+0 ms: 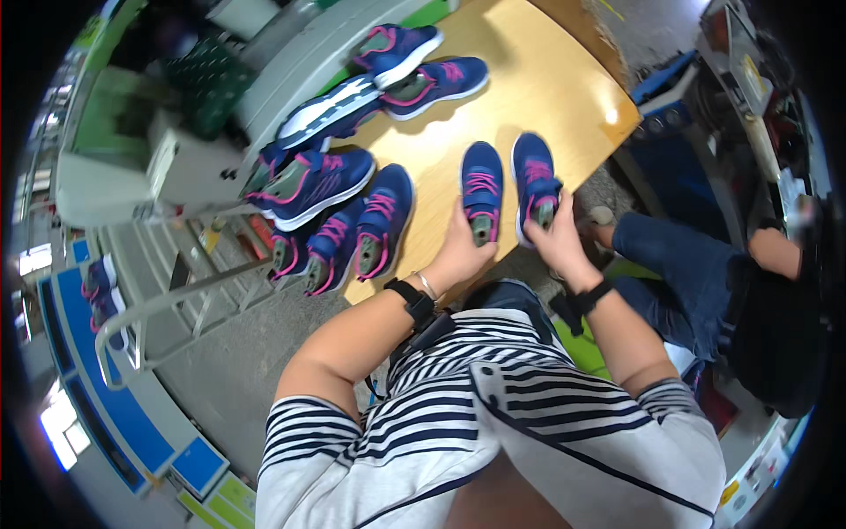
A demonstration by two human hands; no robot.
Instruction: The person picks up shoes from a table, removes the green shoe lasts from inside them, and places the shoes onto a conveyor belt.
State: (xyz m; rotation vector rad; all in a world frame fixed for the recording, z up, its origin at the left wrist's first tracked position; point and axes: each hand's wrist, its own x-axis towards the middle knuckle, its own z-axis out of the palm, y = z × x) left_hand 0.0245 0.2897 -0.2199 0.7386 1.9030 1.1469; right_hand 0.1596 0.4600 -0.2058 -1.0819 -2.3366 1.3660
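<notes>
Grey floor surrounds a wood-toned worktop, with a metal frame beyond its left edge and a seated co-worker in jeans past its right corner. Near the middle of the near edge are two navy shoes with pink laces, side by side and slightly apart, toes pointing toward the far edge. My left hand has the left shoe by the heel, its fingers along the outer side and the thumb at the back, pinching it. My right hand grips the right shoe likewise, thumb at the heel opening and fingers curled round the outer side (whether this heel overhangs the near edge, I cannot tell). Along the left edge, more shoes of the same kind are crowded together, from the near left corner toward the far end; one shows its pale sole. Further left, more shoes rest on a blue surface.
</notes>
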